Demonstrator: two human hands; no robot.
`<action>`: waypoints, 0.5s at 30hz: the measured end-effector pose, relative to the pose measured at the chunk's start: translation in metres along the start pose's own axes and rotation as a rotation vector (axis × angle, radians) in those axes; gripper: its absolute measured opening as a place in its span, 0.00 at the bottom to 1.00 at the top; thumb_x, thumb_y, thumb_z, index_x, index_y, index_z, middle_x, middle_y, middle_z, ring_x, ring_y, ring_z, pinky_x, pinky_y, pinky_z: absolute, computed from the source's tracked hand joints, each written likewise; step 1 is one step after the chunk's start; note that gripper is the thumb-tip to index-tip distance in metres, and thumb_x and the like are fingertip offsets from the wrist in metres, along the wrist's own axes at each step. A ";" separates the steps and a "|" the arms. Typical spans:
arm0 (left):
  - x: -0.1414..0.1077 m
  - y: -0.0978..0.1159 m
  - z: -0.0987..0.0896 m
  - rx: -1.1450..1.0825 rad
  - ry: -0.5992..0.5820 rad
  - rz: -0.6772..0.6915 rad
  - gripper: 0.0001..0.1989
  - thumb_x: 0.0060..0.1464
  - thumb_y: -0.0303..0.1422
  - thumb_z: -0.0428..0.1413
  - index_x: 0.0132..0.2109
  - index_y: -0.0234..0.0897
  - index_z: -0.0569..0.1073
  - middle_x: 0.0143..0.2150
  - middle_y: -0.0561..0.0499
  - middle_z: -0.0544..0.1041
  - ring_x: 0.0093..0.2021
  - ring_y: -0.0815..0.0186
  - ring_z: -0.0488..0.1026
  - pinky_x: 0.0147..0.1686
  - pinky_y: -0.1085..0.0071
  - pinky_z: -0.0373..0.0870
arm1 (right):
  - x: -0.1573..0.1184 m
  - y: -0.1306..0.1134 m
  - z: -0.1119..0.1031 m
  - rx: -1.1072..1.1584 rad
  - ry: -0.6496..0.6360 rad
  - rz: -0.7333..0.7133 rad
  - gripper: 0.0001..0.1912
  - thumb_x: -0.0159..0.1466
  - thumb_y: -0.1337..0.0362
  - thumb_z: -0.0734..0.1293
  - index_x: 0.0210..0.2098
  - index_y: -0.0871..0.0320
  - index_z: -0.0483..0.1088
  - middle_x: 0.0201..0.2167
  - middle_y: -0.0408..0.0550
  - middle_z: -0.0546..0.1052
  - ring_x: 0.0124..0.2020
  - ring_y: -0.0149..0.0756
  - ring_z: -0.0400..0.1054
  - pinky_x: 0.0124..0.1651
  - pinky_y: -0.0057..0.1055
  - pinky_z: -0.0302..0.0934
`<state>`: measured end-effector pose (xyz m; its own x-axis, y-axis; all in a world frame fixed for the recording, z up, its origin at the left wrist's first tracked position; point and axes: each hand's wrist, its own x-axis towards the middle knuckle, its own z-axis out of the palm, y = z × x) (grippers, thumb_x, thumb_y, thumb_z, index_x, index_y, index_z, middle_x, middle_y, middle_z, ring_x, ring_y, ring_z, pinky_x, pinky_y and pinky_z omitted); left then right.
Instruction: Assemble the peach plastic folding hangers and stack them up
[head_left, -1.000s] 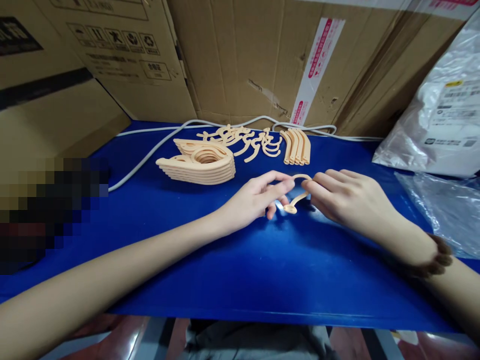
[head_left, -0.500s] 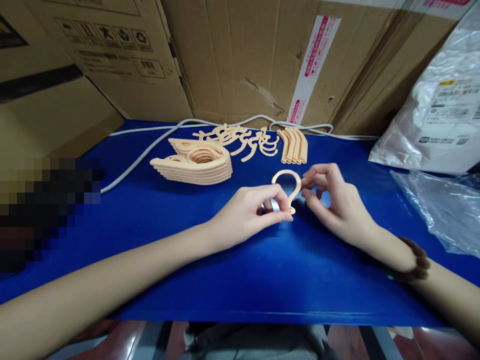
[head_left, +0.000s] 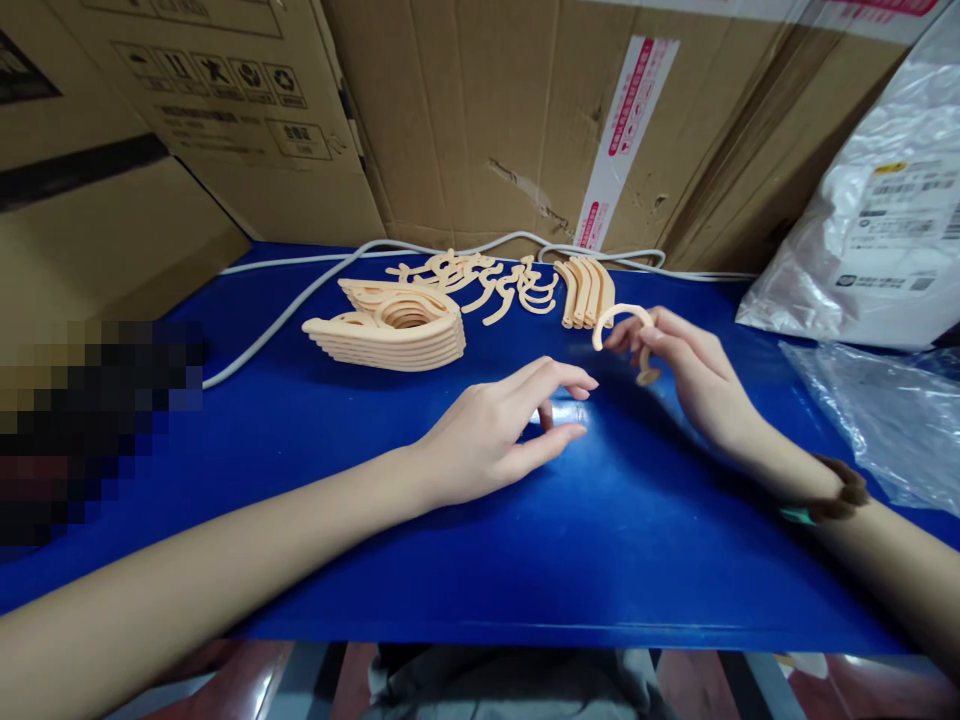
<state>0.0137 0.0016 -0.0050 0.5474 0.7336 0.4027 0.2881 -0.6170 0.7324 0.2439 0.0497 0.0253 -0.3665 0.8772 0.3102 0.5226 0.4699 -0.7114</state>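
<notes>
Between the thumb and fingers of my right hand (head_left: 690, 365) is a beige hanger hook (head_left: 624, 310), its curve pointing left and its small round foot hanging down. My left hand (head_left: 517, 425) hovers over the blue table with thumb and fingers apart, holding nothing. Behind it lies a stack of beige hanger bodies (head_left: 397, 345). More loose hooks (head_left: 487, 280) are scattered at the back. Beside them several curved beige bars (head_left: 585, 290) lie side by side, just beyond the held hook.
Cardboard boxes (head_left: 465, 120) line the back and left of the blue table (head_left: 525, 560). A white cable (head_left: 300, 295) runs along the rear. On the right are a labelled plastic parcel (head_left: 862, 230) and a clear plastic bag (head_left: 877, 420). A blurred dark object sits at left.
The hook has passed from my left hand to my right, moving right and away from me. The left hand's fingers have opened.
</notes>
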 end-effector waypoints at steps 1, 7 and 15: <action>0.000 0.000 0.000 -0.008 0.009 -0.005 0.15 0.63 0.31 0.54 0.56 0.40 0.64 0.52 0.50 0.73 0.37 0.73 0.72 0.37 0.76 0.69 | 0.005 0.005 -0.004 -0.169 0.014 -0.061 0.15 0.71 0.59 0.54 0.41 0.56 0.70 0.42 0.51 0.76 0.42 0.43 0.70 0.45 0.41 0.64; 0.001 0.000 0.000 -0.054 0.071 -0.053 0.13 0.63 0.30 0.54 0.54 0.39 0.66 0.47 0.53 0.74 0.38 0.73 0.72 0.35 0.78 0.68 | 0.021 0.030 -0.010 -0.642 0.009 -0.299 0.19 0.72 0.60 0.51 0.48 0.59 0.70 0.50 0.59 0.76 0.57 0.51 0.66 0.63 0.54 0.50; 0.002 -0.004 0.000 -0.031 0.169 -0.109 0.11 0.62 0.28 0.53 0.52 0.38 0.67 0.45 0.53 0.75 0.42 0.70 0.73 0.36 0.76 0.69 | 0.004 0.015 -0.019 -0.467 0.144 -0.149 0.17 0.72 0.56 0.53 0.40 0.54 0.70 0.40 0.49 0.79 0.38 0.43 0.72 0.43 0.41 0.62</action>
<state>0.0138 0.0055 -0.0067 0.3742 0.8347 0.4041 0.3128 -0.5238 0.7923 0.2643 0.0623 0.0279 -0.3708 0.7862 0.4943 0.7730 0.5563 -0.3050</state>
